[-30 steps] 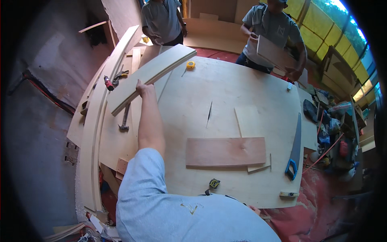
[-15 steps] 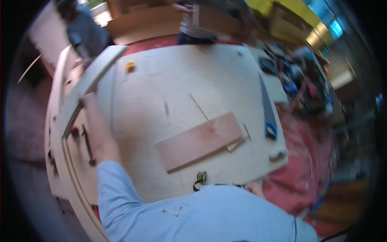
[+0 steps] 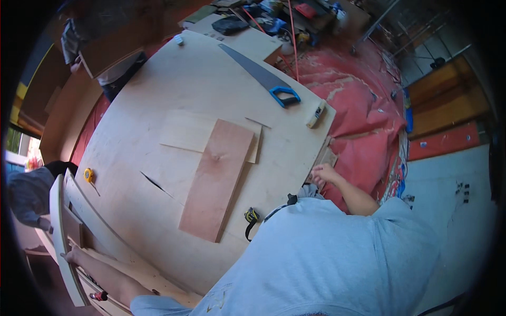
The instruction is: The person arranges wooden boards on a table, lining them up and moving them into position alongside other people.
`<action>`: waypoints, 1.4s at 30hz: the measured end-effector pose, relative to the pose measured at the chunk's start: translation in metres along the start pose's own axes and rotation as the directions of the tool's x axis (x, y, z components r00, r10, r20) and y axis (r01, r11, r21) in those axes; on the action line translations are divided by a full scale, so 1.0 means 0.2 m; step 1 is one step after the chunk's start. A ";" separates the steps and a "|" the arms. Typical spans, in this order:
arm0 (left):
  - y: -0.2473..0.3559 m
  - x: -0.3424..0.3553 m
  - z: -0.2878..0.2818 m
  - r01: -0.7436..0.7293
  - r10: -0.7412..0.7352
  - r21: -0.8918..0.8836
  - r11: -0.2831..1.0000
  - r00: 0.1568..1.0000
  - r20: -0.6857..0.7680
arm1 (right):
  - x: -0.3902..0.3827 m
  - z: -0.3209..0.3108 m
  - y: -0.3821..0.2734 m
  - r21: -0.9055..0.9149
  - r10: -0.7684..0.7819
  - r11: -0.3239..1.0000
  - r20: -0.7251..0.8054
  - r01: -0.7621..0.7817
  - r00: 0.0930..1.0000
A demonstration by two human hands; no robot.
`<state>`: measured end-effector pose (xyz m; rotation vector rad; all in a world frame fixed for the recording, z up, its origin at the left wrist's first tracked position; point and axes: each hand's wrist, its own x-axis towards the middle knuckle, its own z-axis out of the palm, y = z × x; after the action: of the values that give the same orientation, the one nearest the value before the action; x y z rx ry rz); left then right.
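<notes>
My left hand (image 3: 72,256) reaches out to the lower left, its fingers closed on the edge of a long pale wooden board (image 3: 62,231) that is part of a wooden frame. My right hand (image 3: 325,173) is bent in beside the table's right edge, its fingers curled. Whether it holds anything does not show. A reddish-brown plank (image 3: 219,174) lies at the middle of the table, partly over a thinner pale plywood piece (image 3: 182,130). Near my shirt, a black-and-yellow tape measure (image 3: 251,215) rests on the tabletop.
A handsaw (image 3: 263,76) with a blue handle lies at the table's far right. Close by is a small block-shaped object (image 3: 315,114). A yellow tape measure (image 3: 89,175) sits at the left. One person (image 3: 31,195) is by the frame; another holds a board (image 3: 110,50). Red sheeting (image 3: 353,116) covers the floor.
The view has swung to the right, so the table appears turned. My left hand stays on the frame. My right hand shows more fully, raised beside the table edge.
</notes>
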<state>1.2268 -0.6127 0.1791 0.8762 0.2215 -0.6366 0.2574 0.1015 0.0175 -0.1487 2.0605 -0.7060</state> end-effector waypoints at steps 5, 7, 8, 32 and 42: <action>-0.20 -0.22 -0.10 -0.136 -0.199 0.375 0.917 0.657 0.727 | 0.22 -0.17 -0.12 0.211 -0.023 0.974 -0.254 0.078 0.967; -0.37 -0.46 -0.23 -0.145 -0.465 0.549 0.823 0.385 0.797 | 0.35 -0.25 -0.20 0.233 -0.030 0.966 -0.343 0.116 0.939; -0.55 -0.65 -0.30 -0.158 -0.396 0.628 0.762 0.653 0.645 | 0.42 -0.29 -0.25 0.221 -0.031 0.967 -0.393 0.127 0.919; -2.75 -4.23 -1.33 -0.876 -0.843 0.126 -0.466 0.482 0.237 | 1.39 -0.48 -1.46 -0.580 -0.762 0.335 0.297 0.743 0.576; -2.89 -4.78 -1.69 -0.940 -0.901 0.186 0.287 -0.198 0.387 | 1.16 -1.66 -1.33 0.213 -0.698 0.616 -0.300 0.759 0.651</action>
<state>0.1424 -0.2159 0.0049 1.1332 -2.5695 -1.2653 -0.1850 -0.0620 0.1257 -0.8089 1.9870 -1.6143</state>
